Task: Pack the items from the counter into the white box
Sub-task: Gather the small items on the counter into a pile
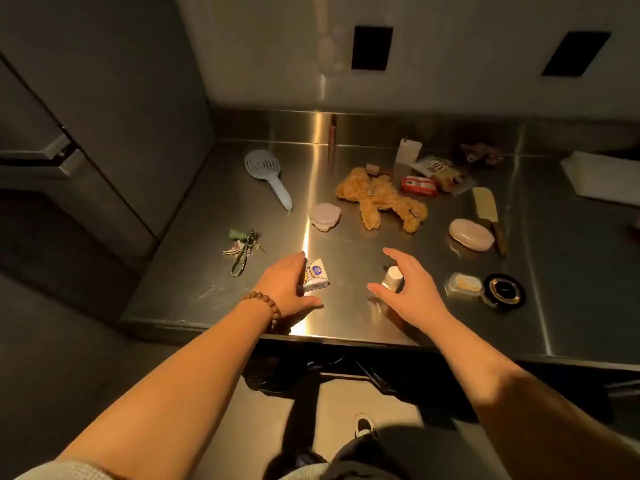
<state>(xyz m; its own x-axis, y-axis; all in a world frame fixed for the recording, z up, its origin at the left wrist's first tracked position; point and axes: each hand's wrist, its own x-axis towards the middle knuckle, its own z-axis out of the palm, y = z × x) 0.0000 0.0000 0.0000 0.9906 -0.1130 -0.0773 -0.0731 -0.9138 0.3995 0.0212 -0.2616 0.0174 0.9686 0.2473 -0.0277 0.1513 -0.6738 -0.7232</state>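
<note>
Many small items lie on a steel counter [214,271]. My left hand [287,285], with a bead bracelet on its wrist, hovers with straight fingers beside a small printed carton [316,276] and partly covers it. My right hand [405,282] curves open around a small white-capped bottle [393,278] without clearly gripping it. Farther back lie a brown plush toy [377,199], a grey hairbrush [268,174], a pink lidded tub [325,216], a pink oval case [471,234], a wooden comb [486,206] and a set of keys [244,247]. A white box [602,176] sits at the far right.
A red packet [419,186], a snack bag [438,169] and a white pouch [408,150] lie behind the toy. A clear case [464,285] and a black round compact [504,291] sit near the front right. A tall grey cabinet [104,116] stands left of the counter.
</note>
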